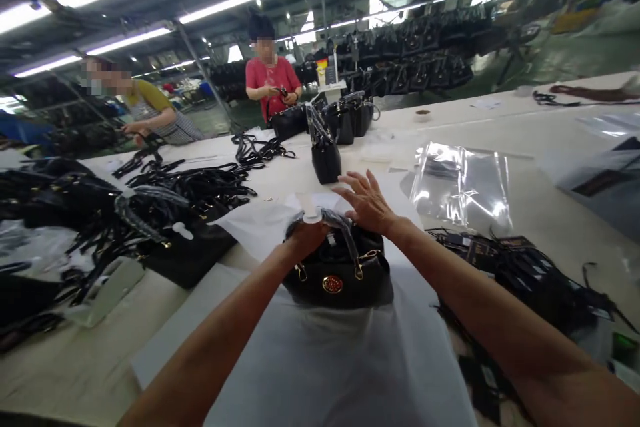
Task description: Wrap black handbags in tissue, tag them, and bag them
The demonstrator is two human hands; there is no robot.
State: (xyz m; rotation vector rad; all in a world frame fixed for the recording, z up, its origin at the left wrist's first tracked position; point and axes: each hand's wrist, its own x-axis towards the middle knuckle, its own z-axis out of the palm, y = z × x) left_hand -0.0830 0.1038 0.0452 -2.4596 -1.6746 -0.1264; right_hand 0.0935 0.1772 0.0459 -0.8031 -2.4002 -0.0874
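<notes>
A black handbag (345, 280) with a round gold emblem stands upright on white paper (340, 360) in front of me. Its two handles (337, 220) are wrapped in clear plastic, with a white piece at their top. My left hand (307, 240) is at the handles, over the bag's top; its fingers are hidden behind the handles, so I cannot make out what they grip. Just past the bag's right top edge, my right hand (367, 203) has its fingers spread and nothing in them.
Black straps (200, 193) and bags are heaped on the left. More black bags (327, 160) stand ahead. Clear plastic sheets (465, 187) and black tagged straps (520, 273) lie right. Two people (273, 80) work across the table (550, 167).
</notes>
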